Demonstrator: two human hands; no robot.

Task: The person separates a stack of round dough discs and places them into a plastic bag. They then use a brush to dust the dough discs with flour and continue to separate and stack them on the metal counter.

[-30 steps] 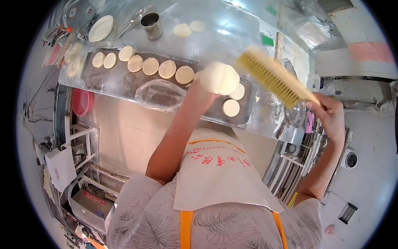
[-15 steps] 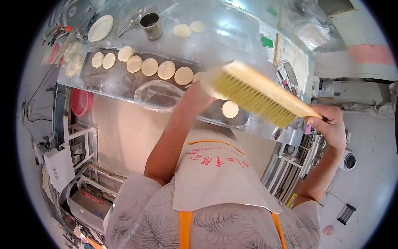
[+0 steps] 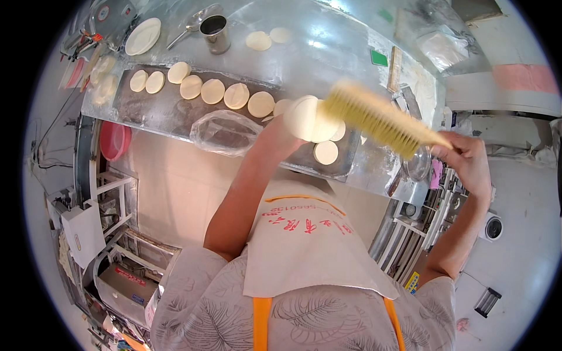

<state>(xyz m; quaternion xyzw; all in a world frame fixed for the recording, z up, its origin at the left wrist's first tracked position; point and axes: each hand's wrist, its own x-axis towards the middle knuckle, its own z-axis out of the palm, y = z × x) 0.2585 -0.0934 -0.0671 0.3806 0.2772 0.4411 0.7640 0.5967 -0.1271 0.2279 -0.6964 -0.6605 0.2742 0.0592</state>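
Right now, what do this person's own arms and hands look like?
Both forearms are bare, below short, loose, pale grey sleeves with a leaf print. The right hand wears no glove; the left hand is partly hidden, but its visible part is bare too. No watch or bracelet shows.

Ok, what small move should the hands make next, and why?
Probably sweep the brush lightly across the pale dough: the left hand holds the dough up, and the right hand grips the brush, its far end by the dough's edge; contact is unclear.
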